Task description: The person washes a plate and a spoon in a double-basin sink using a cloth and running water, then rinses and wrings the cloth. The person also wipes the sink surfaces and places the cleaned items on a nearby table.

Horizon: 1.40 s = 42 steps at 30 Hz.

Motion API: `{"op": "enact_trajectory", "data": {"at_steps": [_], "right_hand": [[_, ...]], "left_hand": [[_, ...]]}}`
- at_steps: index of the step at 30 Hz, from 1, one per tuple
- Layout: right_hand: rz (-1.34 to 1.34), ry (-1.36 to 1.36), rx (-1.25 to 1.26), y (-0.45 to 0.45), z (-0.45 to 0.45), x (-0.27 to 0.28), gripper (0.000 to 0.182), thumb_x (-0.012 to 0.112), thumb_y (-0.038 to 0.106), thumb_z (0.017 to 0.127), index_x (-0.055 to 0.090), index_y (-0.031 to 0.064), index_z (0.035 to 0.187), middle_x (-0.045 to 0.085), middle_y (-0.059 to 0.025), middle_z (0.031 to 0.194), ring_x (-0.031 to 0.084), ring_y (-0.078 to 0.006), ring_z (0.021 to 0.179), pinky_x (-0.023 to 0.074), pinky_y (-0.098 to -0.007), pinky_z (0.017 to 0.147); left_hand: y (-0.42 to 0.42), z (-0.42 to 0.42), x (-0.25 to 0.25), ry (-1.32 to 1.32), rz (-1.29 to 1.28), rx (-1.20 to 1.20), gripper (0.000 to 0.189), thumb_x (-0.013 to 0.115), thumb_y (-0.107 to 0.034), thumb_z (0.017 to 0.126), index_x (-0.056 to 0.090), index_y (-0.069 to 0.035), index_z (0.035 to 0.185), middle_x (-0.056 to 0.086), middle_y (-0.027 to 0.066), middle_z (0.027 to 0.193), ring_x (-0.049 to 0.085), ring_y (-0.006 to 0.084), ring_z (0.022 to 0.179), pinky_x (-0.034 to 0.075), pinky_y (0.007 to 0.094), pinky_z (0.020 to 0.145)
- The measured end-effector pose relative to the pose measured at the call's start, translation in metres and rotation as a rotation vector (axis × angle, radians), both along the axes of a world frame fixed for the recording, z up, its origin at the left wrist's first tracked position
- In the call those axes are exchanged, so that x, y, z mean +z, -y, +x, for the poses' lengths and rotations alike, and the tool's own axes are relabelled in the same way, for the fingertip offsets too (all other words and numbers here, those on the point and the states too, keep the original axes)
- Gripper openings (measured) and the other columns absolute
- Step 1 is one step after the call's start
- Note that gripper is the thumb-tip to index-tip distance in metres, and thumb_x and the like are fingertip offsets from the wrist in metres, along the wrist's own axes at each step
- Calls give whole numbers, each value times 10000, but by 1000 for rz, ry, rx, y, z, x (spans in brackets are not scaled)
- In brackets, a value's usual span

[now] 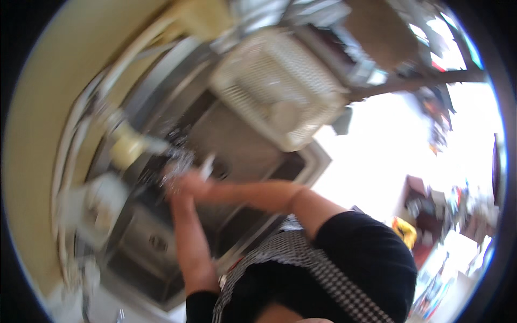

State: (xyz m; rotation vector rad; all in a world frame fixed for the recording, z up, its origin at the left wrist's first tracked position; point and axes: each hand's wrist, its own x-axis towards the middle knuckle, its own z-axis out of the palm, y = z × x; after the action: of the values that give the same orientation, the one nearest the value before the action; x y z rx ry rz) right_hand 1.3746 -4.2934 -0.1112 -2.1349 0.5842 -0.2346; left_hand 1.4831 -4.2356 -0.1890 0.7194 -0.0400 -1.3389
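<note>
Both hands meet under a stream of water [177, 155] at the left side of a metal sink [242, 133]. My left hand [173, 181] is in the splash below the tap and partly hidden. Against it lies my right hand [196, 183], touching or overlapping it. Both are motion-blurred, so the finger positions are unclear. A small white thing [207, 166] shows just beyond the right hand; whether a hand holds it cannot be told. Closest to the hands is the tap [155, 146], with a pale yellow part [128, 150] behind its spout.
A cream perforated plastic basket [278, 89] straddles the sink's far part. Pipes [76, 133] run along the yellow wall [40, 121]. A whitish holder [97, 206] with blurred contents sits left of the tap. Another metal basin [141, 250] lies nearer on the left.
</note>
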Motion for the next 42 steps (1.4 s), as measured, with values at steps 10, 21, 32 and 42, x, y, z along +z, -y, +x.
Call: {"op": "enact_trajectory", "data": {"at_steps": [10, 21, 32, 42], "right_hand": [[-79, 55, -515, -33, 2, 15, 241, 571, 251, 739, 562, 48, 868, 599, -140, 818, 586, -282, 714, 480, -377, 640], [434, -75, -584, 57, -2, -1, 274, 564, 293, 752, 613, 52, 873, 620, -170, 868, 618, -325, 804, 497, -433, 685], [-58, -239, -398, 34, -8, 24, 361, 617, 281, 719, 600, 57, 1001, 574, -167, 970, 564, -314, 914, 440, -426, 802], [310, -354, -396, 22, 15, 37, 434, 603, 332, 778, 520, 61, 1106, 533, -214, 1048, 494, -407, 1032, 416, -439, 876]], "left_hand": [[19, -39, 49, 128, 306, 2, 392, 454, -299, 910, 461, -63, 1223, 529, 93, 1157, 523, 225, 1057, 414, 359, 918], [42, -43, 67, 288, 358, -8, 404, 435, -355, 922, 456, -105, 1239, 519, 87, 1161, 518, 217, 1062, 410, 376, 912], [18, -40, 50, -145, 166, 50, 316, 455, -363, 896, 520, -89, 1041, 553, 55, 963, 552, 211, 899, 465, 368, 779], [10, -32, 49, 179, 377, 90, 318, 474, -366, 915, 568, -67, 966, 553, 20, 850, 548, 152, 792, 456, 288, 715]]}}
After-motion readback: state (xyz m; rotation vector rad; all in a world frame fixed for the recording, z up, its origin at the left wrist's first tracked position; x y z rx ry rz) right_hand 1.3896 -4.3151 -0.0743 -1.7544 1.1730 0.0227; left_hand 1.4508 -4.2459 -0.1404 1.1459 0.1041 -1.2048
